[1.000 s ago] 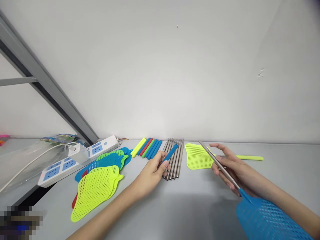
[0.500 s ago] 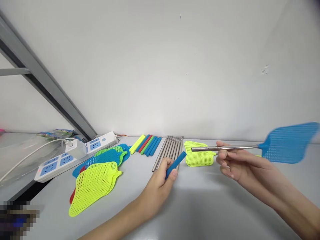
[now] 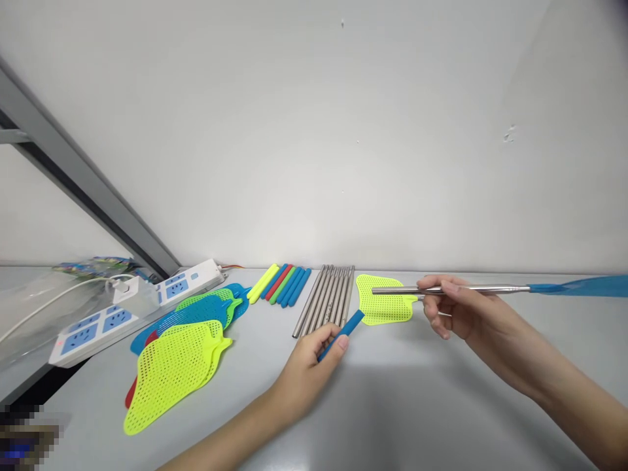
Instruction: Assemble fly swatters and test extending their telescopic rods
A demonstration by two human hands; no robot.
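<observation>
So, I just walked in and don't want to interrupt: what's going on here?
A person's left hand has a short blue stick-shaped piece in its grip. The right hand holds a slim silver metal rod, one end of which joins a flat blue head, seen nearly edge-on. The blue piece and the rod's free end are apart. On the grey table lie more metal rods, short coloured sticks, and perforated heads in several colours.

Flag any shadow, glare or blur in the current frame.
Head view throughout: a soft shadow on the tabletop; glints along the metal rod in the right hand; the blue swatter head at the right edge looks blurred; lower-left corner pixelated.
</observation>
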